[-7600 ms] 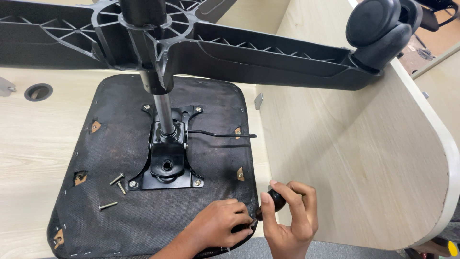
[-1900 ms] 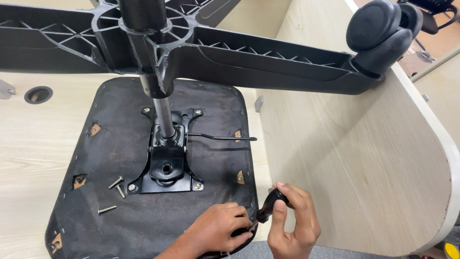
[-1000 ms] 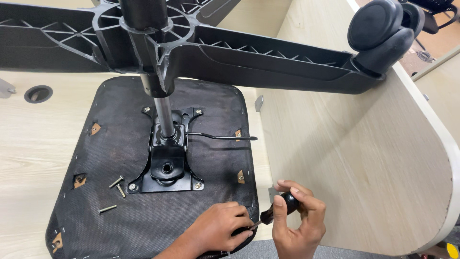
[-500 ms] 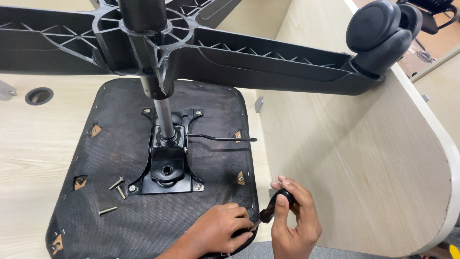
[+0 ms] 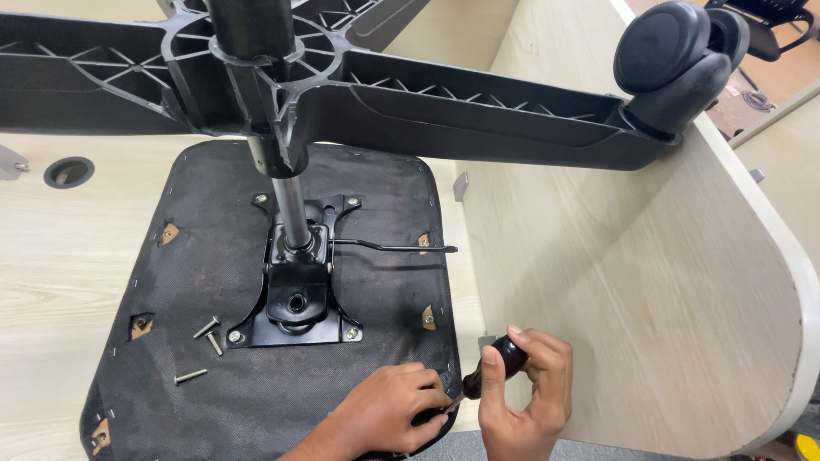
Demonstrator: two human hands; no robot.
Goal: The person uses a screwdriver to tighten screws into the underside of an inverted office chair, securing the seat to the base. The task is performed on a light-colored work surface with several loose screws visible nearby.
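Screwdriver point(image 5: 491, 369) tip behind left hand point(image 5: 389, 414); chair base point(image 5: 359, 85) cropped above.

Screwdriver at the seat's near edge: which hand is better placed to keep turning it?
The right hand, probably. It already wraps the screwdriver by its dark handle, shaft angled toward the seat underside. The left hand lies flat on the seat edge at the tip, better suited to steadying.

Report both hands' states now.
Left hand: resting on the near edge of the upturned chair seat, fingers curled at the tool's tip.
Right hand: closed around a black screwdriver handle.
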